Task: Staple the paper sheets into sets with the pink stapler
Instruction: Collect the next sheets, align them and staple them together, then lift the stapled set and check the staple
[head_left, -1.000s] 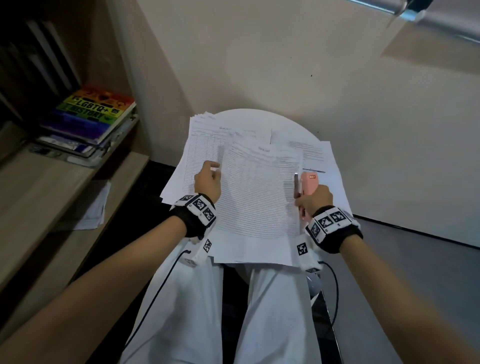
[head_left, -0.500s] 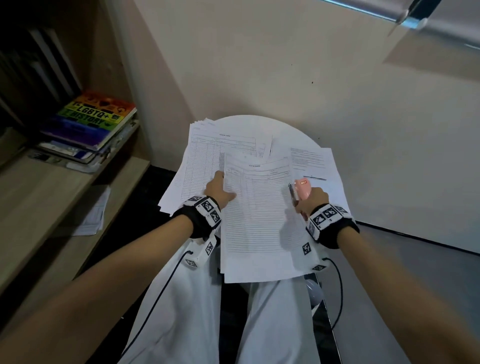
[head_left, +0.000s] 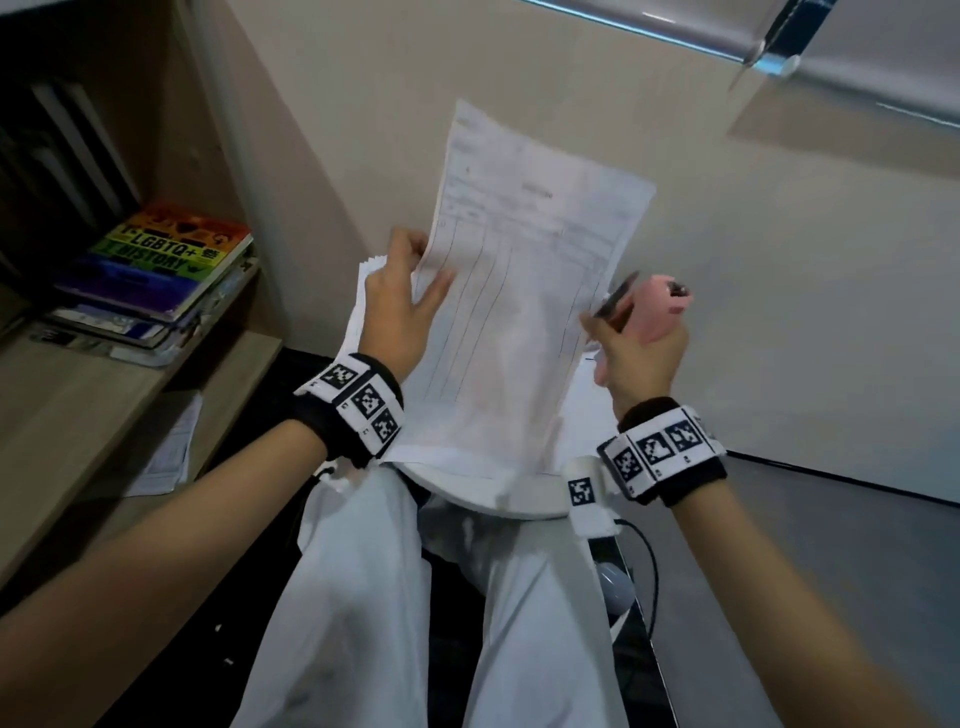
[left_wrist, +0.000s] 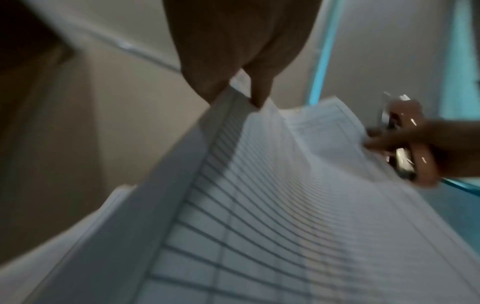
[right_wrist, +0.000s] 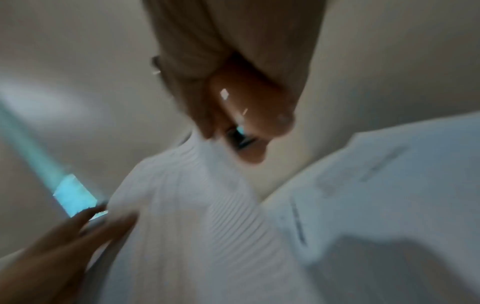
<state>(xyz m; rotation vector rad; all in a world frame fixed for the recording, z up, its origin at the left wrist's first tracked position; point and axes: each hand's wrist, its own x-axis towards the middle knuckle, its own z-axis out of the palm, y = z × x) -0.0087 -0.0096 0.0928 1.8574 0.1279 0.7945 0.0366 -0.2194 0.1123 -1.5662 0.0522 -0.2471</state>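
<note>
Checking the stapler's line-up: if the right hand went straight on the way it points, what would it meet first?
Probably nothing: the right hand points the pink stapler up past the sheets' right edge toward the wall; depth unclear.

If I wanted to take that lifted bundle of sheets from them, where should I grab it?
Probably by the free top edge of the paper sheets, coming from above. They stand nearly upright; the left hand pinches the left edge, and the right hand, holding the pink stapler, touches the right edge. Only the top looks unobstructed.
</note>
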